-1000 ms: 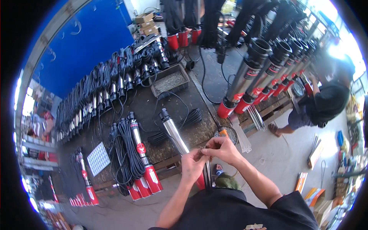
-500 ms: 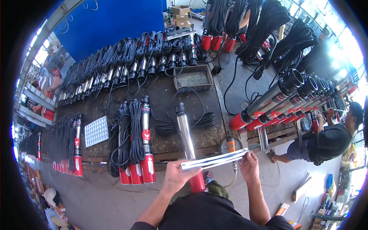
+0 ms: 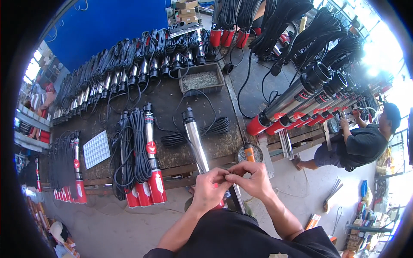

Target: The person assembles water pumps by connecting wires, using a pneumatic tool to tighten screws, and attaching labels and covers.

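Note:
My left hand [image 3: 209,190] and my right hand [image 3: 254,180] meet in front of my body, fingertips pinched together. Below their fingers a long shiny metal strip [image 3: 236,199] slants down toward my lap, its upper end hidden by the fingers. Both hands appear closed on that end. Beside it a silver cylindrical pump [image 3: 195,144] with a black top lies over the table's near edge. Its red lower end is mostly covered by my left hand. A coil of black cable [image 3: 217,126] lies behind the pump.
Red-ended pumps with coiled cables [image 3: 144,172] lie left of me; more pumps [image 3: 297,101] lean at right. A grey tray of small parts [image 3: 201,80], a white blister tray [image 3: 97,149] and an orange-handled tool [image 3: 249,152] are on the table. A co-worker [image 3: 365,133] is at far right.
The metal strip has swung from nearly level, held at both ends, to steeply slanted toward my body. My right hand has come in to meet my left. The view has shifted slightly.

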Tool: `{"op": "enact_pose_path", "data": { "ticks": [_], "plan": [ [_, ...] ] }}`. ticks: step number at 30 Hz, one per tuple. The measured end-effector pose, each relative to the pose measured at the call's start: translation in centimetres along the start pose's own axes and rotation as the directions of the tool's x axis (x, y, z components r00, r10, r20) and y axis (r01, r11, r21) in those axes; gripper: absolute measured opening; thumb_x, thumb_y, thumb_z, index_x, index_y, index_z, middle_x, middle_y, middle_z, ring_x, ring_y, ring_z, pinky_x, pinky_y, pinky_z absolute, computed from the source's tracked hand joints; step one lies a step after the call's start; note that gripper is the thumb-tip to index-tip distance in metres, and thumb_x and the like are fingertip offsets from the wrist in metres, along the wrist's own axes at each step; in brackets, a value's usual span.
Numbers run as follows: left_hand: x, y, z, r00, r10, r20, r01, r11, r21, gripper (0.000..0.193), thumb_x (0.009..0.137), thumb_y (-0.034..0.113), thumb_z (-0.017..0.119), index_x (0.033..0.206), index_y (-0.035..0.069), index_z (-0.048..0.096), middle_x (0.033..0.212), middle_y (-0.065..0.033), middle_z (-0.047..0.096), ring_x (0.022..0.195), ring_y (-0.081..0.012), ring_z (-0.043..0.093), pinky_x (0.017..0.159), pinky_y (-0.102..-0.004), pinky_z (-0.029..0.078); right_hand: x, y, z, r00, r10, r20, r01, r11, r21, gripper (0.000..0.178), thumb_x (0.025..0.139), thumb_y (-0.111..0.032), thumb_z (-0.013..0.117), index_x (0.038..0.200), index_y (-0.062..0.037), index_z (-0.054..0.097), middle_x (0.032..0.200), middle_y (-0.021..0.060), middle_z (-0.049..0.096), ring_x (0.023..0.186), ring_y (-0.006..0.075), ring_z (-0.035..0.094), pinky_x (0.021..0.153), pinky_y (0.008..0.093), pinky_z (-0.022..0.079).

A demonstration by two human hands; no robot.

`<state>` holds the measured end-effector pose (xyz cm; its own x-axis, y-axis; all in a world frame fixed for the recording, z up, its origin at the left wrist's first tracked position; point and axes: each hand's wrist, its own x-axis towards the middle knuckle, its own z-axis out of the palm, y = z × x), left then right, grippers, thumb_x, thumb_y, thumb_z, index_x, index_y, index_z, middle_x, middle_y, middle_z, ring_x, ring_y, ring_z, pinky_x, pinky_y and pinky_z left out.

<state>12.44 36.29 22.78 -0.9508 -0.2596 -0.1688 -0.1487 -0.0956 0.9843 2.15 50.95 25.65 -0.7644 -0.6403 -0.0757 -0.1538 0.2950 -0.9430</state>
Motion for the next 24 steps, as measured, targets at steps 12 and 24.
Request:
{"op": "enact_pose_path", "data": {
  "ticks": [12, 24],
  "plan": [
    [6.7, -9.6, -4.0, 0.888, 0.001, -0.459, 0.011, 1.000, 0.024, 0.022, 0.093, 0.014, 0.074, 0.102, -0.003, 0.063, 0.084, -0.0043, 0.069, 0.073, -0.0092, 0.063, 0.064, -0.0252, 0.050, -3.6, 11.7, 4.1, 0.955, 0.295, 0.018, -0.267, 0.887, -0.377, 0.037, 0.083, -0.030, 0.080, 0.103, -0.0030, 0.066, 0.071, 0.0113, 0.067, 0.063, 0.0228, 0.066, 0.063, 0.0403, 0.053],
    [14.9, -9.8, -12.9, 0.989, -0.150, -0.015, 0.136, 0.932, -0.336, 0.016, 0.102, 0.011, 0.056, 0.099, -0.001, 0.066, 0.079, -0.0088, 0.070, 0.071, -0.0162, 0.068, 0.068, -0.0284, 0.054, 2.3, 18.4, 15.0, 0.983, -0.140, -0.118, 0.094, 0.938, -0.333, 0.025, 0.076, -0.007, 0.080, 0.098, -0.0039, 0.068, 0.079, 0.0096, 0.061, 0.061, 0.0257, 0.062, 0.056, 0.0371, 0.051]
  ]
}}
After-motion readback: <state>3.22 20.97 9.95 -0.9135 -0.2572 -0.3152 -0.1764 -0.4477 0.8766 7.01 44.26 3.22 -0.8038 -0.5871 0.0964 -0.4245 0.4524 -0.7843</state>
